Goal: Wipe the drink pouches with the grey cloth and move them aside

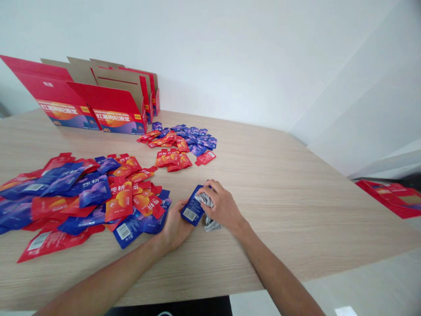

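Observation:
My left hand (177,226) holds a blue pouch (190,212) from below, its barcode side facing up. Against the pouch's upper right part, my right hand (221,205) presses a bunched grey-and-white striped cloth (210,223), its fingers closed round it. Part of the cloth hangs below the fingers near the table. Left of my left hand spreads a big loose heap of red and blue pouches (119,199), lying at many angles and overlapping. One blue pouch (127,231) with a barcode lies at the heap's edge, close to my left wrist.
Open red cartons (120,123) stand at the back left by the wall. In front of them is a smaller group of blue pouches (201,141) and red pouches (173,159). A red carton (390,197) sits beyond the table's right edge. The wooden table (296,197) extends rightward.

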